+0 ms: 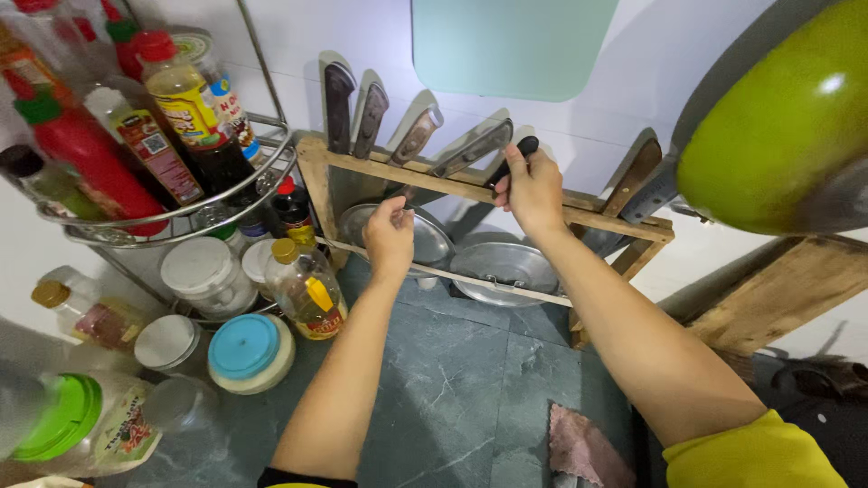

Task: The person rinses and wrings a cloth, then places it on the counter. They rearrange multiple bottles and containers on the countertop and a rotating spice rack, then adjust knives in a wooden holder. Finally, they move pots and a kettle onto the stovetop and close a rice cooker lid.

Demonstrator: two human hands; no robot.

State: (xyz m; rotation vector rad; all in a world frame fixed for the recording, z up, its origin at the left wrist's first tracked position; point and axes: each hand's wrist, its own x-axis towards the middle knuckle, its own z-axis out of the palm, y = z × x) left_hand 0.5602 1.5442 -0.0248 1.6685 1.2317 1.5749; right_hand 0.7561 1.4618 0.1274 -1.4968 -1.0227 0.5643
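Observation:
A wooden knife rack [579, 217] stands against the white tiled wall with several knives [371, 113] slotted in it. My right hand [532, 188] grips the black handle of a knife [517, 155] at the rack's top rail. My left hand [389, 237] is lower, fingers pinched near the rim of a metal pot lid [432, 242] stored behind the rack's lower bar. A second metal lid [511, 267] lies to its right.
A round wire shelf [181, 212] of sauce bottles stands at the left, with jars and an oil bottle [307, 289] below on the dark stone counter. A green pan [778, 126] hangs at the upper right. A pink cloth [583, 447] lies near the front.

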